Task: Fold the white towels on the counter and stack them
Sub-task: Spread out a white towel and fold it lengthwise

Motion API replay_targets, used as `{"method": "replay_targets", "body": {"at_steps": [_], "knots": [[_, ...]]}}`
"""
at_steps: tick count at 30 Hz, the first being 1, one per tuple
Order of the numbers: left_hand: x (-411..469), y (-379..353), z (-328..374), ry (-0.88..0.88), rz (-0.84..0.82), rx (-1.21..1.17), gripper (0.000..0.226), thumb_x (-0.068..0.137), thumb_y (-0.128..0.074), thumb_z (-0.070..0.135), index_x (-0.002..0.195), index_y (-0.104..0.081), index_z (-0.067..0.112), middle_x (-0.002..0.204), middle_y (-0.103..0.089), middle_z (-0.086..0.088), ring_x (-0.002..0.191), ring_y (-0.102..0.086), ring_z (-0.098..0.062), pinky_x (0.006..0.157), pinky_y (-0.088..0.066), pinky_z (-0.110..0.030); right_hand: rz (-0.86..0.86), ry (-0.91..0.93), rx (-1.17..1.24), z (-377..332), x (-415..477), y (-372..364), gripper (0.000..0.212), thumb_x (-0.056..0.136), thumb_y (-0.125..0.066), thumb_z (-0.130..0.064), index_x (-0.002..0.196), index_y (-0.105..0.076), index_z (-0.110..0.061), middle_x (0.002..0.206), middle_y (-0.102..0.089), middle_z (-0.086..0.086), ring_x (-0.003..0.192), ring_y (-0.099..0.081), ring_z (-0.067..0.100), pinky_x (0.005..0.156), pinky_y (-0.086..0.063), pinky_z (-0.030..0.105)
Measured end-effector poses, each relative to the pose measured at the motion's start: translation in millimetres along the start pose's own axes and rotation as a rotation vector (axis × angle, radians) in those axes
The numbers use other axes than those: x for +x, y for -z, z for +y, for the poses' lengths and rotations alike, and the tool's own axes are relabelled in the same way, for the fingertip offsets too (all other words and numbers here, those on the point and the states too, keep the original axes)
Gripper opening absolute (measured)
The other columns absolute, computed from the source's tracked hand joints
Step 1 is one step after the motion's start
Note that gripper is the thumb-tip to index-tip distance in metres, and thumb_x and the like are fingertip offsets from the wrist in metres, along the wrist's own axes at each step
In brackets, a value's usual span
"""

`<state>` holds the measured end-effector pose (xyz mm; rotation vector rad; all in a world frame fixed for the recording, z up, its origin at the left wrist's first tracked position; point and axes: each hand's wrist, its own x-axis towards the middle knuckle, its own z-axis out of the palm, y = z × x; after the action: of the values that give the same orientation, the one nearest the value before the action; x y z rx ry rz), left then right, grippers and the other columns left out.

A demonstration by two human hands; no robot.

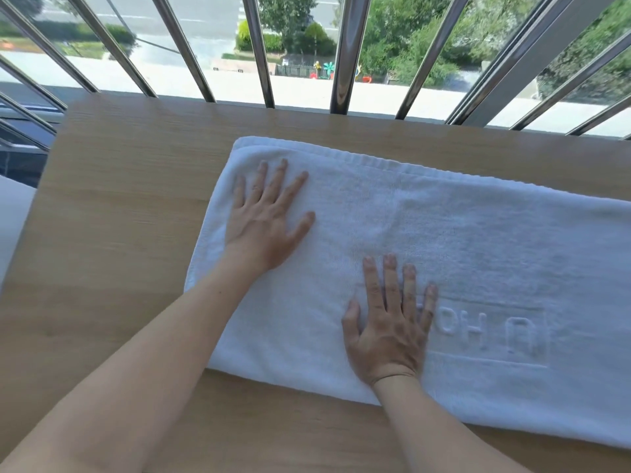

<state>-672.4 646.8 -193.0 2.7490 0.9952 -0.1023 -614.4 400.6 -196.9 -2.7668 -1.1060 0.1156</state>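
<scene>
A white towel (478,240) lies folded lengthwise on the wooden counter (119,206), running from the middle off the right edge of view. Two layers show along its far edge. Raised lettering is woven into its near right part. My left hand (266,220) rests flat on the towel's left end, fingers spread and straight. My right hand (389,322) presses flat on the towel's near middle, fingers straight, just left of the lettering.
Slanted metal window bars (345,52) stand right behind the counter's far edge. Something white (10,220) sits off the counter's left side. Bare wood shows to the left of the towel and along the near edge.
</scene>
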Motion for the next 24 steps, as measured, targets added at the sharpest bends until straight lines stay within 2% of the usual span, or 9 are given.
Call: {"method": "replay_targets", "body": {"at_steps": [5,8,11,15,21,24], "knots": [[36,10,-21,0.154,-0.016,-0.05,0.07,0.095,-0.015,0.067,0.158,-0.002,0.039,0.168,0.008,0.007,0.153,0.011,-0.021,0.124,0.005,-0.048,-0.005,-0.006,-0.009,1,0,0,0.069,0.093,-0.033,-0.047,0.158,-0.022,-0.027,0.167,-0.013,-0.001,0.154,-0.009,0.027,0.119,-0.01,0.062],[31,9,-7,0.192,-0.021,-0.05,0.069,0.099,-0.015,0.061,0.16,0.0,0.031,0.168,0.011,0.001,0.153,0.014,-0.026,0.123,0.009,-0.046,0.0,0.0,-0.003,1,-1,0,0.069,0.093,-0.033,-0.047,0.158,-0.022,-0.027,0.167,-0.014,0.0,0.154,-0.008,0.027,0.119,-0.01,0.062],[-9,-2,25,0.043,-0.02,-0.065,0.071,0.098,-0.011,0.061,0.16,0.001,0.028,0.168,0.011,0.001,0.153,0.016,-0.025,0.123,0.012,-0.044,0.019,0.003,0.002,1,0,-1,0.068,0.094,-0.033,-0.046,0.158,-0.024,-0.026,0.166,-0.017,0.002,0.154,-0.009,0.028,0.119,-0.009,0.063],[-78,-20,59,-0.128,-0.023,-0.078,0.067,0.101,-0.02,0.055,0.16,-0.009,0.027,0.168,0.001,-0.001,0.154,0.008,-0.025,0.124,0.003,-0.047,0.027,0.004,0.004,1,0,-2,0.068,0.093,-0.035,-0.046,0.157,-0.026,-0.026,0.166,-0.018,0.002,0.153,-0.01,0.028,0.119,-0.009,0.062],[-136,-28,39,-0.202,-0.039,-0.022,0.067,0.1,-0.029,0.058,0.16,-0.012,0.032,0.168,-0.003,0.002,0.155,0.002,-0.022,0.124,-0.006,-0.048,0.019,-0.001,-0.001,1,0,-2,0.068,0.094,-0.032,-0.047,0.158,-0.021,-0.028,0.166,-0.016,0.001,0.154,-0.009,0.027,0.12,-0.007,0.061],[-137,-19,1,-0.141,-0.042,-0.011,0.068,0.099,-0.026,0.061,0.159,-0.01,0.035,0.168,-0.003,0.004,0.155,0.003,-0.02,0.125,-0.005,-0.047,0.017,-0.005,-0.003,1,0,-3,0.067,0.094,-0.031,-0.048,0.158,-0.024,-0.028,0.166,-0.018,0.001,0.153,-0.01,0.027,0.121,-0.005,0.06]]}}
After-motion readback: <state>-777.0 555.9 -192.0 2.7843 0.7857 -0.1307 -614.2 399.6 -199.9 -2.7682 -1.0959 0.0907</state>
